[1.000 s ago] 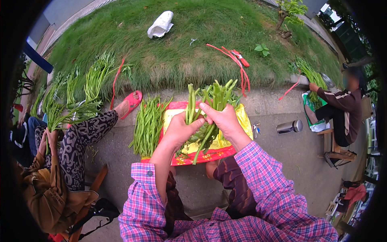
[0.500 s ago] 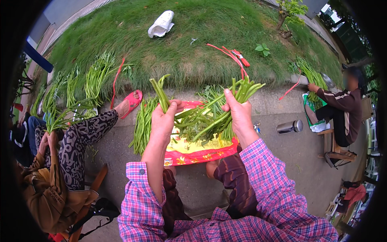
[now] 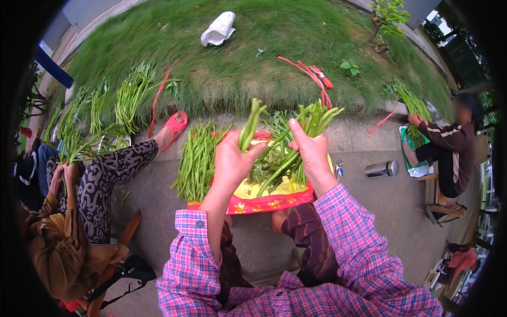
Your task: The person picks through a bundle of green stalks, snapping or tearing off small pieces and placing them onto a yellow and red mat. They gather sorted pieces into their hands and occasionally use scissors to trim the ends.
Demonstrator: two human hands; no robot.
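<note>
My left hand is closed around a few thick green vegetable stalks that point upward. To its right, my right hand grips a larger bunch of green stalks, their ends fanning up and right while longer stems and leaves hang between my hands. Below lies a red and yellow printed sheet with loose leafy greens on it. A pile of green stalks rests at the sheet's left side. The lower ends of what my left hand holds are hidden by the hand.
At the left a seated person handles greens; a pink sandal reaches toward the pile. Another person works at greens on the right. A steel flask lies on the pavement, near keys. Red ribbons lie on the grass.
My left hand has moved right, nearer my right hand, and its stalks now stand more upright. The right hand keeps its bunch, and the view has shifted slightly.
</note>
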